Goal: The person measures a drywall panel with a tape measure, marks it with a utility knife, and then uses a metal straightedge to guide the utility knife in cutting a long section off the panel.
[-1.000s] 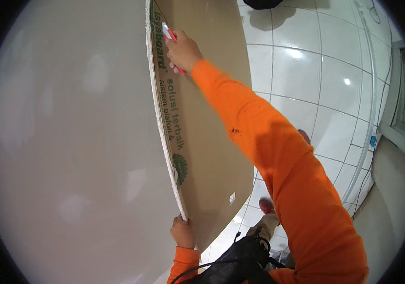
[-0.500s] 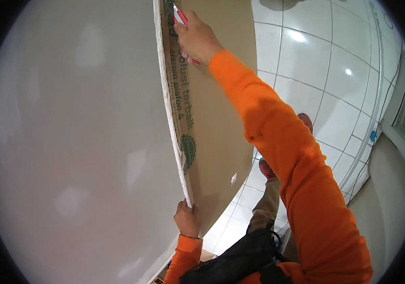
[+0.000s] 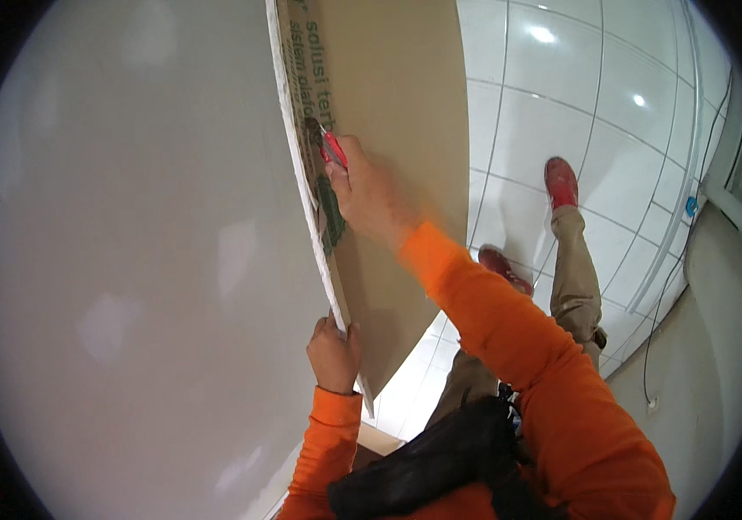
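Observation:
A large plasterboard sheet [image 3: 397,113] stands on edge before me, its brown paper face bearing green print and its rough white edge [image 3: 301,178] running lengthwise. My right hand [image 3: 371,189] is closed round a red utility knife [image 3: 333,149]. The blade end meets the brown paper beside the white edge, partway along the sheet; exactly how deep it sits I cannot tell. Lower down, my left hand [image 3: 333,357] grips the sheet's white edge near its close end, with the thumb on the brown side and the other fingers partly hidden.
A broad grey surface [image 3: 145,243] with pale patches fills the left side. White floor tiles [image 3: 527,121] lie to the right, with my red shoes [image 3: 561,180] on them. A thin cable [image 3: 648,364] runs along the right-hand wall [image 3: 691,381]. A black bag [image 3: 423,459] hangs at my waist.
My right hand has drawn the knife down along the white edge toward me, from the far end to mid-sheet. The left hand keeps its grip, slightly higher. One foot shows further out.

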A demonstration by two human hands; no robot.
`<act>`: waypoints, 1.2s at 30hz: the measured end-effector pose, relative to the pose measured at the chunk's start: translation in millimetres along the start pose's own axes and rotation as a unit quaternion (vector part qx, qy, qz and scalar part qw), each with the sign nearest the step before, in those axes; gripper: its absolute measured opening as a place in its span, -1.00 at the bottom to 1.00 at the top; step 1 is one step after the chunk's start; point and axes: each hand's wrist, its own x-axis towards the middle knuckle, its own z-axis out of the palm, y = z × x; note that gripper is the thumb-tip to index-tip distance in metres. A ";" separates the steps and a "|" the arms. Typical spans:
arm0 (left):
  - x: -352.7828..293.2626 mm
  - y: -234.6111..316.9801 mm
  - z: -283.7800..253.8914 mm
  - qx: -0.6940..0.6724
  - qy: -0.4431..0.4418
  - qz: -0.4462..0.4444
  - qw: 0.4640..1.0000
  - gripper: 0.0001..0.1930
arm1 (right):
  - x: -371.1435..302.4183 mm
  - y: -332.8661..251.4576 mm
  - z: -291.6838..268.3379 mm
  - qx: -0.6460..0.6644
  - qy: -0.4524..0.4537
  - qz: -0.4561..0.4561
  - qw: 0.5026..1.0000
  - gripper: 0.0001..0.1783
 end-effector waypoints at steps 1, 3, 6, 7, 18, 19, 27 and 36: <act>1.5 -1.0 -3.9 -0.001 0.008 -0.006 1.000 -0.67 | -12.4 2.2 5.1 0.030 -0.003 0.049 0.998 -0.68; 12.0 2.1 -19.4 0.049 -0.093 -0.049 0.993 -0.63 | -27.9 6.9 11.0 0.066 -0.003 0.102 0.993 -0.68; 55.6 26.7 -58.3 -0.009 0.044 0.040 0.998 -0.26 | -30.9 12.5 14.0 0.048 0.001 0.092 0.995 -0.69; 83.0 40.3 -73.5 -0.088 0.120 0.092 0.985 -0.22 | -27.8 14.5 14.0 0.025 0.010 0.057 0.998 -0.70; 251.9 128.5 -148.7 0.078 0.198 0.062 0.975 -0.44 | -72.2 21.0 33.7 -0.009 -0.001 0.044 0.999 -0.73; 246.4 130.3 -151.5 0.054 0.188 0.099 0.976 -0.51 | -85.7 21.2 35.7 -0.006 -0.002 0.066 0.998 -0.72; 219.3 145.7 -151.4 -0.139 0.117 0.177 0.967 -0.64 | -184.0 49.1 52.5 0.018 -0.021 0.165 0.986 -0.71; 230.8 127.3 -148.3 -0.106 0.208 0.147 0.961 -0.61 | -420.5 110.8 82.6 -0.058 -0.394 0.269 0.877 -0.68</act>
